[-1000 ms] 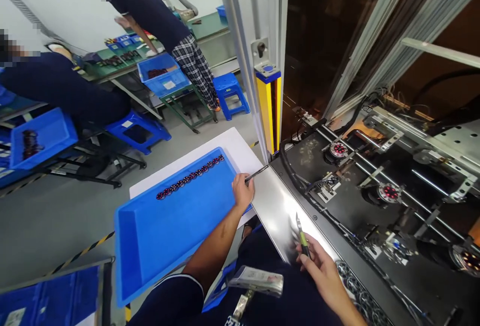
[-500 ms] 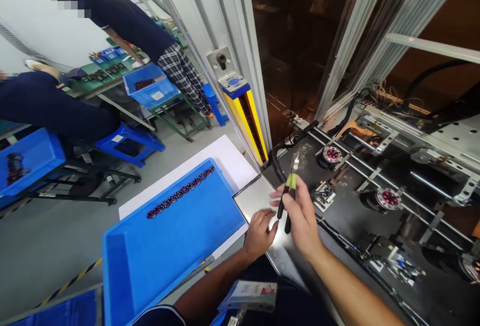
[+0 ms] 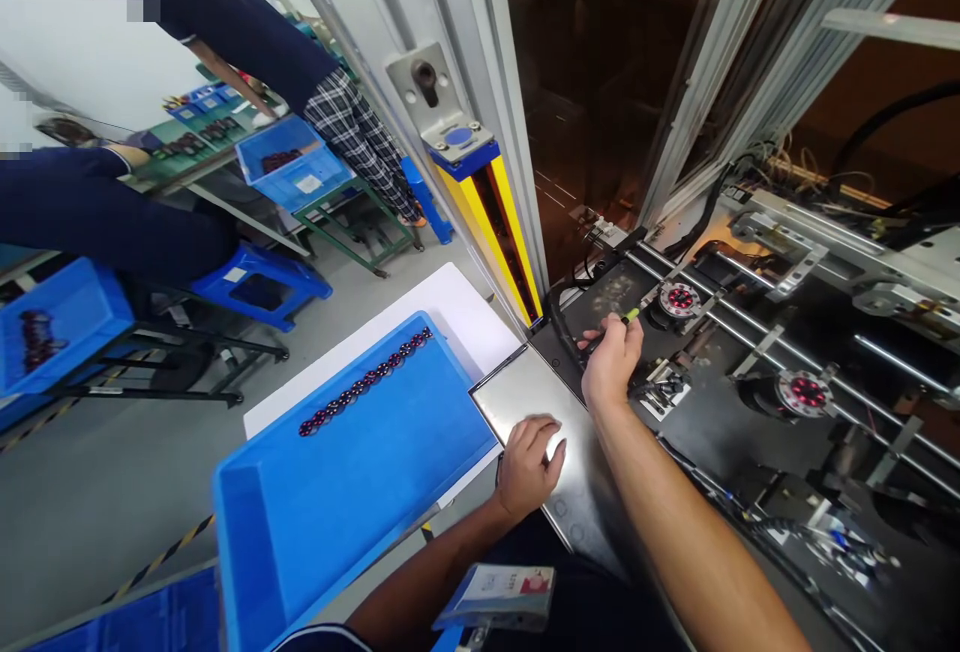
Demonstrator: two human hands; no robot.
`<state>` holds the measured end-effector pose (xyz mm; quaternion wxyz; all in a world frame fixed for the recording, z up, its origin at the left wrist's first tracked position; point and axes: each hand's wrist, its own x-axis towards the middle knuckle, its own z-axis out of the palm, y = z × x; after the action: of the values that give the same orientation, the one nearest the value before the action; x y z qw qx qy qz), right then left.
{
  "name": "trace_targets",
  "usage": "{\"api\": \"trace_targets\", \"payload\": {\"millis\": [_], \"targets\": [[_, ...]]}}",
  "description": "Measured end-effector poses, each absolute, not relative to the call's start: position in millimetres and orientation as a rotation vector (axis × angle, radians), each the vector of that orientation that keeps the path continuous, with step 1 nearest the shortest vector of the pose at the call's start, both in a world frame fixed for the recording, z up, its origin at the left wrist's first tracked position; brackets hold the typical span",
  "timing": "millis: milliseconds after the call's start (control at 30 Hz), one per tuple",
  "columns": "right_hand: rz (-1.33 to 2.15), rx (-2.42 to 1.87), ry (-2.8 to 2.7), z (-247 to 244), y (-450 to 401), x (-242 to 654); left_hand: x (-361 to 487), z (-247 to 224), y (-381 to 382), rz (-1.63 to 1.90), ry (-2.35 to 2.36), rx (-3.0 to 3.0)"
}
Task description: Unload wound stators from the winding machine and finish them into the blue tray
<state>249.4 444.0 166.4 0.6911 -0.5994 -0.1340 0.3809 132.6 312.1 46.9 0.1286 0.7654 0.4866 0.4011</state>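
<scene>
Head view: the right hand (image 3: 613,364) is closed around a green-and-black tool (image 3: 631,315), its green part just beside the nearest red-marked round unit (image 3: 680,300) on the black machine bed (image 3: 697,382); the tool's tip cannot be made out clearly. The left hand (image 3: 529,467) is loosely curled, grasping nothing visible, over the metal plate (image 3: 525,392), contact uncertain; beside the plate, a blue tray (image 3: 345,522) on the white worktop (image 3: 461,302) holds a slanting row of dark round parts (image 3: 367,382).

Two own hands (image 3: 531,467) (image 3: 613,362), one tool (image 3: 631,316), two co-workers (image 3: 247,22) (image 3: 112,207).
</scene>
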Motion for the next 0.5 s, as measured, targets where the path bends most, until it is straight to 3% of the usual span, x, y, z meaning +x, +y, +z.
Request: {"api": "trace_targets", "payload": {"millis": [500], "targets": [[0.818,-1.34,-0.264,158.9,449.0,257.8,134.4,51.6,313.5,1.186,1.412,2.244]]}}
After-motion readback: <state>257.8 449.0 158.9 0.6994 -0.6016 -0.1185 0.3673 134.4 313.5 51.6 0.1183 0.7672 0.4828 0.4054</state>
